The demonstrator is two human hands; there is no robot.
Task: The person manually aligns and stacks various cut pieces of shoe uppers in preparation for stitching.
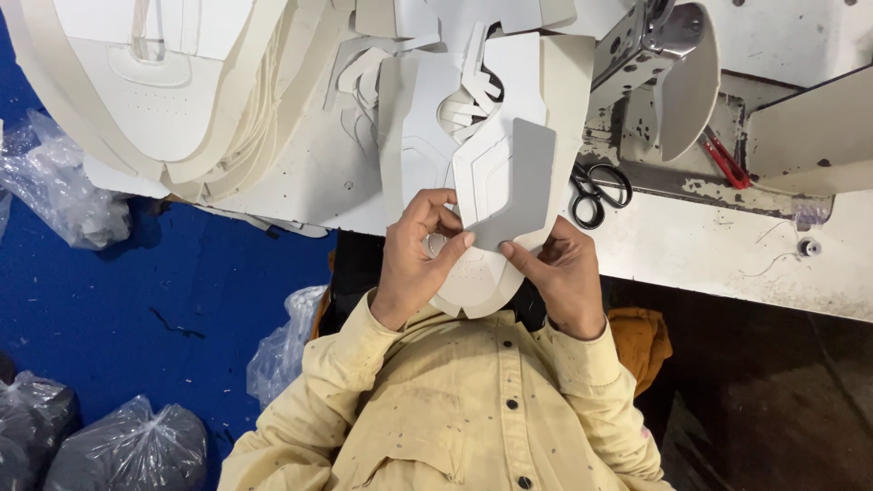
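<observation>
At the near edge of the work table, my left hand [416, 253] and my right hand [562, 275] together hold a white cut shoe-upper piece [473, 289]. A grey panel [525, 180] lies on top of it. My left thumb and fingers pinch the lower left corner of the grey panel against the white piece. From the other side, my right thumb presses the panel's lower edge. Behind them, more white cut pieces [427, 109] are piled on the table.
A sewing machine [657, 56] stands at the right back, with black scissors [596, 193] and a red-handled tool [725, 160] beside it. Large stacks of white cut pieces [173, 91] fill the left. Plastic bags [56, 186] lie on the blue floor [136, 309].
</observation>
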